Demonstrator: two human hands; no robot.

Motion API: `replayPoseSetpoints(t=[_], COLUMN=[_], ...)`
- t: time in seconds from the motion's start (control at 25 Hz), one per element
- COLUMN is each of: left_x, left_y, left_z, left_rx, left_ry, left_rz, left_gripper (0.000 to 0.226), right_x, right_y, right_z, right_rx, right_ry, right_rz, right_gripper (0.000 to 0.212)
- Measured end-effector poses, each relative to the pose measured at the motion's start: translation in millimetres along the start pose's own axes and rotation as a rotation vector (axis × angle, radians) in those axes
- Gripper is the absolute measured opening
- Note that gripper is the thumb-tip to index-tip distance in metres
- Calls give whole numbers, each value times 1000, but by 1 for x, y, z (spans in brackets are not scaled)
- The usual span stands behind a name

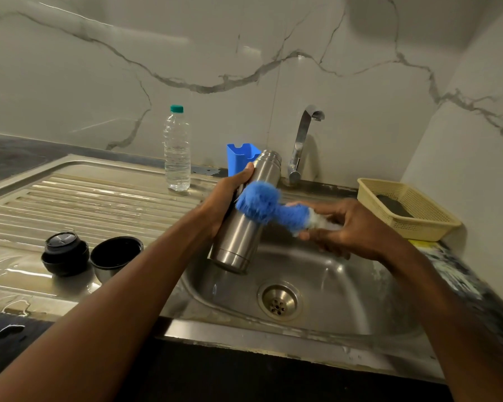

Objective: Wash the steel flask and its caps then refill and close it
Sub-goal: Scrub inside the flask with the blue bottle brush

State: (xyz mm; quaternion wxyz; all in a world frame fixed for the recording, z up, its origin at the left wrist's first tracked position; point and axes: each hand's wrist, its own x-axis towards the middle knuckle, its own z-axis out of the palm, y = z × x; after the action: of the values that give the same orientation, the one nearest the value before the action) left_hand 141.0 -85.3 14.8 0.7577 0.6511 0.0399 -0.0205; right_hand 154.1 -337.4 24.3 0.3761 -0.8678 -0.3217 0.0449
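Left hand (225, 195) grips flask (244, 216); right hand (343, 227) apparently pinches brush (262, 206).

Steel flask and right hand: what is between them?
In the head view, a blue brush spans from the right hand to the flask, its bristles against the flask.

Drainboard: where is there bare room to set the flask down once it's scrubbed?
Free: the ribbed drainboard between the water bottle and the two caps. Crowded: its front edge by those caps, beside the sink.
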Motion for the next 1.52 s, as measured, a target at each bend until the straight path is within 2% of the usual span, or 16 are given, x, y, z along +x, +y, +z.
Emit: replayPoseSetpoints(t=[0.08, 0.12, 0.24, 0.28, 0.32, 0.48, 0.64, 0.68, 0.84, 0.88, 1.08, 1.16, 1.28, 1.32, 1.44, 1.52], left_x=[-1, -2, -4, -5, -5, -1, -6, -6, 3, 4, 2, 4, 5, 5, 3, 4], left_y=[1, 1, 0, 0, 0, 1, 2, 1, -1, -2, -5, -6, -3, -3, -1, -2], left_z=[-1, -1, 3, 4, 4, 1, 3, 4, -3, -5, -4, -5, -7, -7, -6, -5], left_rx=[8, -11, -42, -39, -38, -19, -21, -18, 26, 27, -4, -8, 17, 32, 3, -3], left_ry=[14, 4, -86, -109, -119, -87, -122, -122, -75, -69, -110, -87, -6, 12, -43, -65], left_rz=[11, 20, 8, -1, -1, 32, -6, -10, 25, 24, -17, -7, 22, 21, -4, -4], left_gripper=[46, 46, 57, 61, 64, 64, 64, 63, 66, 67, 72, 68, 59, 58, 65, 68], right_x=[0, 2, 8, 9, 8, 2, 7, 6, 0, 2, 12, 10, 3, 3, 6, 5], right_y=[1, 2, 10, 12, 12, 6, 10, 9, 0, -1, 5, 3, 0, 1, 3, 1], right_z=[2, 2, 0, 0, -1, -3, -3, -3, 0, 2, 12, 11, 7, 7, 5, 3], right_rx=[-6, -45, -135, -123, -108, -73, -140, -119, -31, -35, -143, -90, -29, -46, -132, -94], right_ry=[-52, 13, 380, 436, 430, 150, 419, 407, 106, 125, 469, 392, 94, 75, 277, 276], right_rz=[-3, -24, -96, -106, -103, -51, -85, -83, -54, -55, -75, -70, -51, -52, -84, -78], right_gripper=[63, 60, 60, 60, 60, 71, 62, 60, 59, 59, 60, 58, 56, 56, 59, 59])
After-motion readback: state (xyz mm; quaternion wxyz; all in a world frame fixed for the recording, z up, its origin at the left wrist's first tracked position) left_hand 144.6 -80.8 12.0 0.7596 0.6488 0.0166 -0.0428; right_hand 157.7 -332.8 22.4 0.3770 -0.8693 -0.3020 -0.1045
